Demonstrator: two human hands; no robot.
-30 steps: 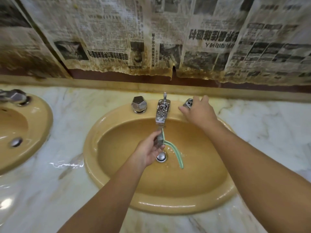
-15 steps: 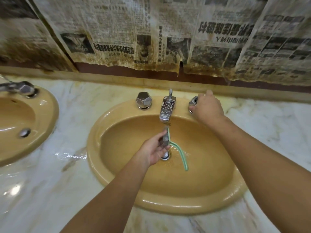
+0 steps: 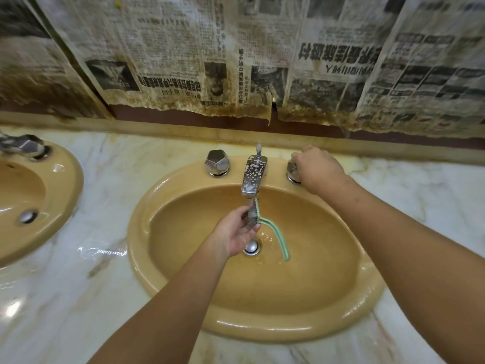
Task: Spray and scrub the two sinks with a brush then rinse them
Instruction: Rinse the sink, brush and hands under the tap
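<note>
A tan oval sink (image 3: pixel 301 306) sits in the marble counter in front of me. My left hand (image 3: pixel 237 229) holds the bristle head of a brush with a curved green handle (image 3: pixel 278 235) under the chrome spout (image 3: pixel 253 178), above the drain (image 3: pixel 251 246). Water ripples in the basin around the drain. My right hand (image 3: pixel 316 168) grips the right tap knob (image 3: pixel 291 170), which it mostly hides. The left tap knob (image 3: pixel 217 162) stands free. A second tan sink (image 3: pixel 60 190) shows at the left edge.
The wet marble counter (image 3: pixel 105 232) runs between the two sinks, with a puddle by the near sink's left rim. Stained newspaper (image 3: pixel 236 61) covers the wall behind. The second sink's chrome tap (image 3: pixel 23 144) and drain (image 3: pixel 27 216) are at the far left.
My right hand has closed more tightly round the right tap knob. The view has shifted a little, bringing more of the left sink into sight. My left hand keeps the brush under the spout.
</note>
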